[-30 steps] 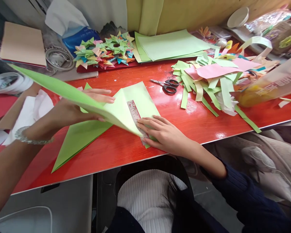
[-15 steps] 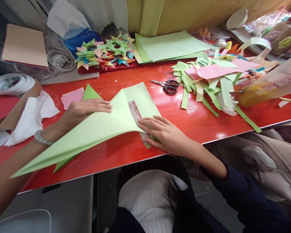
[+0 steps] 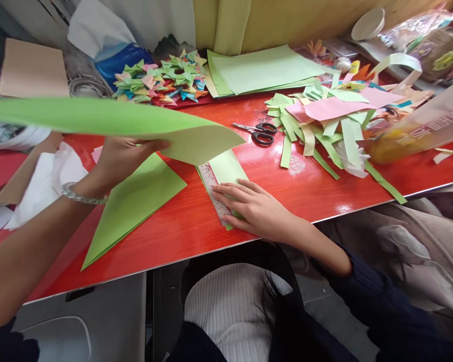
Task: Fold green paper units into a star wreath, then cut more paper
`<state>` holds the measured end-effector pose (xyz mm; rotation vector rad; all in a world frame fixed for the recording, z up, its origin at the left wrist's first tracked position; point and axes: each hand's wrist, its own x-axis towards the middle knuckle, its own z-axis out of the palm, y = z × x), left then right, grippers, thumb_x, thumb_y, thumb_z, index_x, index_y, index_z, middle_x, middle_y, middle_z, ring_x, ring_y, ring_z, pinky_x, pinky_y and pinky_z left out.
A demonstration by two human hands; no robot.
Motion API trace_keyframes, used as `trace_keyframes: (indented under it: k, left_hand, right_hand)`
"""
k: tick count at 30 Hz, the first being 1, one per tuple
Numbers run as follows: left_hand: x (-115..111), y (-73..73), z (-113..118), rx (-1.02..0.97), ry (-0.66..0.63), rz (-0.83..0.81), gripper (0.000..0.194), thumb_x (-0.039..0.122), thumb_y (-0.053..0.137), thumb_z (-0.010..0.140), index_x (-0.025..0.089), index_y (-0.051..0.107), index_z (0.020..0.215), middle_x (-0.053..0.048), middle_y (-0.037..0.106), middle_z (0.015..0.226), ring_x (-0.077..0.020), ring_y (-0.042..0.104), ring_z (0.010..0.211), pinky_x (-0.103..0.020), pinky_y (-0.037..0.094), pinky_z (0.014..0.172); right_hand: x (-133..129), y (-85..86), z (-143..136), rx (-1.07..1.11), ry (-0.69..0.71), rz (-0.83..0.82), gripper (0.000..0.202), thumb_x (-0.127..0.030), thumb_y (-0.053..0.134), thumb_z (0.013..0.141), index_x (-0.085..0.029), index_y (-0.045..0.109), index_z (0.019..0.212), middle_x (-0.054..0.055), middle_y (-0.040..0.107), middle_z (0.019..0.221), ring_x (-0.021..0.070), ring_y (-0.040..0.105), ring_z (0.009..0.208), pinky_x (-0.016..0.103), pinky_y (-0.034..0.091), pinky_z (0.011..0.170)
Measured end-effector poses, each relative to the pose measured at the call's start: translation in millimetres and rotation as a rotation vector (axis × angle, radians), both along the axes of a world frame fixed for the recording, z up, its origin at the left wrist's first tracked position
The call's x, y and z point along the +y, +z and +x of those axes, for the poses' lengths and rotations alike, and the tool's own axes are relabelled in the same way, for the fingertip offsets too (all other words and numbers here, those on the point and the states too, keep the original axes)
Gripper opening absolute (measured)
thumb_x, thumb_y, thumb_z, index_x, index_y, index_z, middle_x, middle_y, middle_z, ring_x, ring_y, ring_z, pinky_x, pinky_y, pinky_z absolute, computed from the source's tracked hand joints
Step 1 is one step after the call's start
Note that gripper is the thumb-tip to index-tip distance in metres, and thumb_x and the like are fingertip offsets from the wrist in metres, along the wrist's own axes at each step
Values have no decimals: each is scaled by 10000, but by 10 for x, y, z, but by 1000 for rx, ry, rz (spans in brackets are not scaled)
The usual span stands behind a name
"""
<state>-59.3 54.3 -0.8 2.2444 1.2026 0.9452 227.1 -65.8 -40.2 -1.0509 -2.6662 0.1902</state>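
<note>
Head camera: the right hand (image 3: 254,208) is pressing, fingers outstretched, on one ruler (image 3: 209,178), slanting away leftward over green paper (image 3: 228,168) on the red table (image 3: 181,221); the left hand (image 3: 123,160) is pinching one raised green sheet (image 3: 109,116), its long axis running left to right, corner pointing right; beyond, one pair of scissors (image 3: 255,130) is pointing left.

The held sheet (image 3: 117,116) is green, ruler (image 3: 208,177) red-speckled, tabletop (image 3: 166,236) red.

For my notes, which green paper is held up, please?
The broad, curved green paper sheet in the left hand; the pointed, folded green paper piece lies on the glossy red table.
</note>
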Motion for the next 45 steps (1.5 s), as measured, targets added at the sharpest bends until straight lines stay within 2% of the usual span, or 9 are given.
trace_keyframes:
  k: [3, 6, 8, 11, 17, 28, 37, 42, 45]
  left_hand:
    - [52, -9, -25, 49, -55, 22, 300, 413, 687, 821, 215, 716, 1044, 47, 712, 1136, -175, 655, 1059, -349, 521, 980]
    - [34, 6, -122, 303, -315, -51, 366, 471, 629, 839, 270, 694, 1138, 12, 650, 1269, -234, 584, 1212, -408, 439, 1077]
    - [7, -20, -198, 419, -404, -111, 357, 496, 549, 881, 313, 695, 1150, 1, 607, 1328, -261, 523, 1286, -422, 411, 1096]
    - [-37, -107, -270, 465, -371, -138, 336, 482, 466, 927, 350, 707, 1122, 26, 570, 1365, -263, 480, 1324, -435, 391, 1107]
    - [-61, -224, -298, 392, -365, -117, 310, 428, 479, 943, 338, 695, 1146, 39, 556, 1374, -240, 462, 1341, -402, 347, 1140]
    - [-53, -222, -309, 395, -378, -133, 337, 463, 457, 947, 335, 692, 1151, 44, 542, 1389, -246, 433, 1361, -405, 359, 1134]
    - [-91, -177, -293, 449, -381, -93, 401, 492, 415, 968, 263, 680, 1163, 30, 539, 1397, -201, 440, 1359, -357, 362, 1136]
    - [-106, -162, -291, 295, -376, -122, 464, 508, 458, 943, 155, 643, 1181, -45, 608, 1329, -189, 520, 1288, -337, 391, 1105]
    - [-55, -140, -248, 282, -259, -69, 447, 497, 482, 916, 145, 674, 1113, -50, 691, 1195, -179, 651, 1079, -264, 480, 924]
  right_hand:
    - [1, -4, 1, 10, -7, 7, 487, -381, 341, 1009, -139, 452, 1416, 64, 463, 1480, 216, 447, 1341, 454, 309, 1167]
    - [10, -10, 10, 34, 2, 10, 461, -371, 365, 1002, -153, 492, 1387, 67, 481, 1465, 220, 459, 1331, 456, 322, 1158]
    - [27, -12, 18, 42, 15, 9, 459, -371, 368, 1000, -151, 499, 1382, 73, 491, 1457, 223, 461, 1329, 455, 333, 1149]
    - [76, -12, 26, 30, 30, 22, 489, -391, 365, 999, -138, 472, 1403, 81, 490, 1457, 235, 446, 1341, 463, 341, 1140]
    - [260, -8, -20, -37, 44, 51, 497, -380, 369, 1001, -110, 458, 1408, 87, 471, 1471, 247, 399, 1380, 471, 321, 1152]
    - [677, 31, -165, -101, 44, 52, 490, -349, 395, 996, -103, 450, 1415, 121, 464, 1469, 258, 423, 1357, 438, 342, 1134]
    - [777, -14, -185, -70, 47, 48, 500, -362, 393, 992, -97, 460, 1410, 130, 463, 1466, 284, 458, 1314, 447, 341, 1115]
    - [767, -6, -181, -57, 54, 42, 489, -335, 349, 999, -86, 464, 1403, 139, 461, 1465, 292, 453, 1318, 465, 337, 1109]
    - [768, -7, -167, -56, 75, 36, 471, -285, 357, 989, -77, 470, 1395, 136, 454, 1472, 289, 439, 1332, 459, 339, 1108]
